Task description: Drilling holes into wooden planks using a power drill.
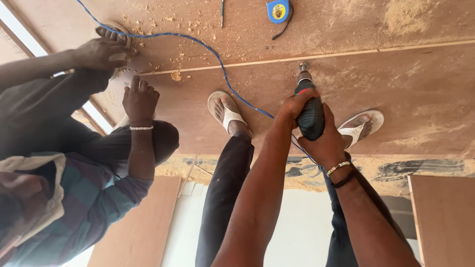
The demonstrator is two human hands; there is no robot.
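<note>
drill: a dark drill [310, 111] stands tip down on the brown board [405, 84], just below a thin pale strip [346, 53] that runs across it.
left hand: the left hand [294, 110] is wrapped tight round the top of the drill grip.
right hand: the right hand [325, 142] is closed round the drill from below; a bead band sits on its wrist.
cord: a blue cord [208, 49] runs from the drill up across the board to the far left corner.
feet: two feet in pale sandals stand on the board, one on each side of the drill.
other person: another person crouches left of the drill. One of their hands [140, 100] rests spread on the board, the other [101, 53] presses down near the cord.
work done: lots of sawdust [148, 22] lies above the strip, so I think cutting or drilling is partly done. I cannot tell if the tip is in the wood yet.
work left: I cannot tell how many spots are left.
tape: a blue and yellow tape measure [278, 10] lies far above the drill.
boxes or tubs: none show here.
</note>
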